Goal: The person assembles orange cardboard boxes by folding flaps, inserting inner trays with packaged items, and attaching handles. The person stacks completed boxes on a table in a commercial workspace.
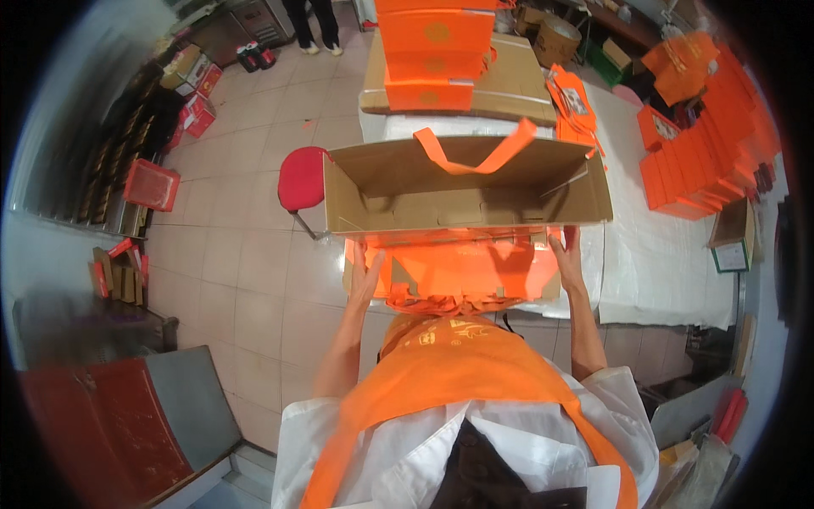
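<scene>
A long cardboard box (466, 208) stands in front of me, its top open and its brown inside bare. An orange strap handle (475, 161) loops up from its far side. My left hand (363, 273) is at the near left corner, its fingers up against the box and the thumb apart. At the near right corner my right hand (569, 259) grips the box, with some fingertips hidden by its edge. Below the box, between my forearms, lie orange bags (458, 276) with crumpled edges, close to my orange apron (458, 360).
Orange boxes (437, 55) are stacked on flat cardboard (517, 76) beyond the box. More orange bags (695, 161) stand in rows on the white-covered table (653, 263) at right. A red stool (303, 178) is at left. Another person's legs (314, 21) show far off.
</scene>
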Motion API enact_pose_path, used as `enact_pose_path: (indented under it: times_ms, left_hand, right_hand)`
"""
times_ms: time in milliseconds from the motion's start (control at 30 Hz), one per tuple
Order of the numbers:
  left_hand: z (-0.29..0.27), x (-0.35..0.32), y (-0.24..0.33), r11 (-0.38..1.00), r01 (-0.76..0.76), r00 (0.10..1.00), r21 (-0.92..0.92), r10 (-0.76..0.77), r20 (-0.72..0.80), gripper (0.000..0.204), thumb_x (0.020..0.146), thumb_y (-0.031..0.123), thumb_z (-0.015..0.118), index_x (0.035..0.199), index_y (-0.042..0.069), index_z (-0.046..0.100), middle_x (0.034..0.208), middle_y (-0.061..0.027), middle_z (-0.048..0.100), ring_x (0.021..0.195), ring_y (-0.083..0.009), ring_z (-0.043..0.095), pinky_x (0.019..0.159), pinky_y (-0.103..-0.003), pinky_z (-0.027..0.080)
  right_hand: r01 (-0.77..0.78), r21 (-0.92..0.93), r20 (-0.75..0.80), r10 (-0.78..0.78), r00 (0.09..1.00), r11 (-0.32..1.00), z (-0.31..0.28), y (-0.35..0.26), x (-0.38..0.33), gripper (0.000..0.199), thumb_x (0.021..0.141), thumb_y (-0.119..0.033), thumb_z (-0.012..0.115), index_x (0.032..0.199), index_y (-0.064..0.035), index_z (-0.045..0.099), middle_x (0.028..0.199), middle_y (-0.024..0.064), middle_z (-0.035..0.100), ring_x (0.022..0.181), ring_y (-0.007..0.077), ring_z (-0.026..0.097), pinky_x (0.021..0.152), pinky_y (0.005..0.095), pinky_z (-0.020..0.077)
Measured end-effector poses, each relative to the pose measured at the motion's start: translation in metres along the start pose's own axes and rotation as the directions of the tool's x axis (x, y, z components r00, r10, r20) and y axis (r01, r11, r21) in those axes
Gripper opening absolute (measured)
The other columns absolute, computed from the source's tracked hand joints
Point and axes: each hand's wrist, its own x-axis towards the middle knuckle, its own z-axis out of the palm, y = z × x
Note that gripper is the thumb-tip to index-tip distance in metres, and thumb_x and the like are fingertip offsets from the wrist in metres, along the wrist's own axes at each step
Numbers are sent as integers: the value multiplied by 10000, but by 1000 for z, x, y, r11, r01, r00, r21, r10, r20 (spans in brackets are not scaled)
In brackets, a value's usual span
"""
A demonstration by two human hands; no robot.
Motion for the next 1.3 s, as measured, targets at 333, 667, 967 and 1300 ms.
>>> enact_pose_path:
  times_ms: [333, 667, 967, 1300]
  left_hand:
    - [22, -45, 144, 234, -699, 478, 676, 856, 198, 190, 779, 131, 611, 950, 57, 573, 890, -104, 586, 878, -247, 562, 784, -372, 414]
    - [47, 36, 167, 334, -679, 660, 653, 667, 345, 233, 772, 201, 638, 637, 85, 488, 611, -51, 489, 634, -231, 515, 607, -353, 412]
    - [47, 75, 165, 664, -429, 763, 613, -97, 639, 518, 915, 430, 339, 789, 22, 632, 695, -171, 610, 727, -364, 580, 671, -453, 440]
    - [48, 78, 153, 584, -496, 784, 642, -16, 621, 439, 895, 416, 393, 840, 31, 597, 806, -207, 608, 772, -394, 582, 687, -489, 443]
  right_hand:
    - [-68, -51, -82, 63, 995, 996, -17, 22, -25, 406, 891, -222, 548, 1213, -4, 431, 1195, 118, 495, 1114, 195, 465, 945, 321, 361]
    - [656, -428, 118, -681, 723, 622, 19, -81, -62, 302, 796, 19, 556, 1092, -13, 504, 1105, 155, 527, 1052, 308, 502, 905, 399, 403]
    - [806, -428, 409, -708, 576, 408, 109, -126, -53, 442, 714, 23, 603, 1137, -27, 486, 1172, 144, 505, 1123, 309, 462, 963, 461, 337]
    - [822, -178, 399, -723, 563, 541, 132, -94, -64, 322, 603, 61, 578, 910, -32, 550, 888, 117, 562, 852, 312, 537, 742, 408, 432]
